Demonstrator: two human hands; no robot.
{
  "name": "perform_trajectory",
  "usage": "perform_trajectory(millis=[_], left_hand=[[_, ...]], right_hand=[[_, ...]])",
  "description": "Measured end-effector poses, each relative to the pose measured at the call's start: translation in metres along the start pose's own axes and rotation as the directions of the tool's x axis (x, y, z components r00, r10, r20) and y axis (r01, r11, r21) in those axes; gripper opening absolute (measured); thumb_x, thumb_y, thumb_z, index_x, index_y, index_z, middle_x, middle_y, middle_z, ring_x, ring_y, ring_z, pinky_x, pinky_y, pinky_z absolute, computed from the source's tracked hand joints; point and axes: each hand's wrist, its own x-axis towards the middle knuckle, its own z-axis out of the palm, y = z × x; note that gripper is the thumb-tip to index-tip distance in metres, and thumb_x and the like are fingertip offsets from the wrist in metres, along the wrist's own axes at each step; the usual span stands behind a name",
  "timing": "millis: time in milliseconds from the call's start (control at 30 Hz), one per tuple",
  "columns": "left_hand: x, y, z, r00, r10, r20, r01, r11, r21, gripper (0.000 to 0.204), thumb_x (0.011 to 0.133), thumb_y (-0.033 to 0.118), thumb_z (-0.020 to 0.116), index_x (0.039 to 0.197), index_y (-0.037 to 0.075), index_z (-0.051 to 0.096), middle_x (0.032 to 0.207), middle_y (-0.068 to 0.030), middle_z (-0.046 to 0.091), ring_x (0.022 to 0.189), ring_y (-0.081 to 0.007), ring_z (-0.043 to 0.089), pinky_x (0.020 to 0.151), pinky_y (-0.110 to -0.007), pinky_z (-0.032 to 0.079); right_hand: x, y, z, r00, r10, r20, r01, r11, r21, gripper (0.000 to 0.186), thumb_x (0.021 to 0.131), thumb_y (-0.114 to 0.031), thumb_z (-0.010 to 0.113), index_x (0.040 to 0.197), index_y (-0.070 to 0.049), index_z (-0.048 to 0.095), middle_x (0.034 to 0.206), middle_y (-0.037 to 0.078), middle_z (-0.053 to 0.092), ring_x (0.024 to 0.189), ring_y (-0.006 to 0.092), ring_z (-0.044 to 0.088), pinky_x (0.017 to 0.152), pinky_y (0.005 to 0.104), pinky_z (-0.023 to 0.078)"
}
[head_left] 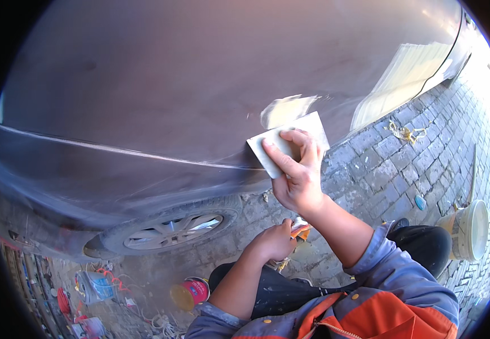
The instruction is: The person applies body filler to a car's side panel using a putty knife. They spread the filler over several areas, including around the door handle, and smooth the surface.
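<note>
My right hand grips a pale, flat rectangular spreader, thumb and fingers curled on its face. The spreader lies against the dull dark car body panel, its upper edge at a small cream filler patch. Farther right, a larger cream filler patch covers the panel's lower part. Below the right forearm, my left hand is closed on a small white-and-orange thing whose kind I cannot make out. The left fingers are partly hidden.
A car wheel stands left of my left hand. A pink-labelled can sits by my leg. A whitish bucket is on the grey paving at right, with yellowish scraps beyond. Assorted clutter and a blue container lie lower left.
</note>
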Motion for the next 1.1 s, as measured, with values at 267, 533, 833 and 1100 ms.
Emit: perform_trajectory(millis=[267,533,833,1100], left_hand=[[0.003,-0.003,0.007,0.997,0.053,-0.053,-0.053,0.999,-0.001,0.054,0.092,0.021,0.056,0.137,-0.007,0.046,0.122,-0.0338,0.066,0.116,-0.0465,0.065,0.103,-0.052,0.049],[0.002,-0.003,0.002,1.0,0.012,-0.02,-0.012,1.0,0.005,0.055,0.092,0.021,0.055,0.138,-0.008,0.045,0.121,-0.0346,0.066,0.116,-0.0471,0.065,0.103,-0.052,0.049],[0.005,-0.002,0.002,0.999,0.019,-0.027,-0.019,1.0,-0.021,0.055,0.092,0.021,0.056,0.137,-0.008,0.046,0.12,-0.0353,0.066,0.115,-0.0478,0.064,0.102,-0.053,0.05],[0.006,0.002,0.001,1.0,0.003,-0.004,-0.003,1.0,0.018,0.059,0.092,0.022,0.058,0.141,-0.007,0.043,0.122,-0.0352,0.065,0.117,-0.0465,0.064,0.102,-0.051,0.05]], right_hand=[[0.039,-0.028,0.005,0.981,-0.039,-0.188,0.02,0.995,-0.099,0.065,0.061,0.0,0.074,0.123,-0.018,0.077,0.126,0.015,0.057,0.122,0.0365,0.053,0.109,0.0449,0.032],[0.023,-0.013,0.024,0.984,-0.051,-0.172,0.037,0.996,-0.084,0.069,0.061,0.001,0.069,0.125,-0.023,0.077,0.128,0.013,0.056,0.121,0.0373,0.054,0.106,0.0447,0.033],[-0.003,-0.005,0.014,1.0,-0.015,-0.017,0.015,1.0,-0.003,0.07,0.061,0.006,0.067,0.125,-0.021,0.076,0.127,0.014,0.056,0.118,0.0385,0.054,0.101,0.0441,0.04],[0.023,-0.004,-0.011,0.981,0.053,-0.185,-0.07,0.994,-0.086,0.063,0.064,0.001,0.071,0.123,-0.021,0.078,0.127,0.016,0.055,0.119,0.0324,0.051,0.105,0.0436,0.031]])
